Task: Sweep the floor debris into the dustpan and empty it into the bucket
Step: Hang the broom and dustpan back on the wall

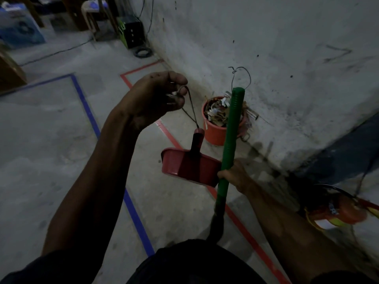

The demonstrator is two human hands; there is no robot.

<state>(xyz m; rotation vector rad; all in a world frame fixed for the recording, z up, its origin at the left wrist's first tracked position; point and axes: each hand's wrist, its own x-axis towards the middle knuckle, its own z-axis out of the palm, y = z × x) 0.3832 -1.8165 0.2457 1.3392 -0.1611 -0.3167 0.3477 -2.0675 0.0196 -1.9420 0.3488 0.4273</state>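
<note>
A red dustpan hangs in the air by a dark string loop tied to its handle. My left hand, raised at the centre, pinches that loop. My right hand grips the green broom handle, which stands nearly upright with a wire loop at its top. The broom's head is hidden below, behind my body. An orange bucket full of paper scraps and debris stands on the floor against the wall, just beyond the dustpan and the handle.
Blue tape and red tape lines cross the concrete floor. The white wall runs along the right. A red fire extinguisher lies at the lower right. Chairs, a black box and cables stand at the far back.
</note>
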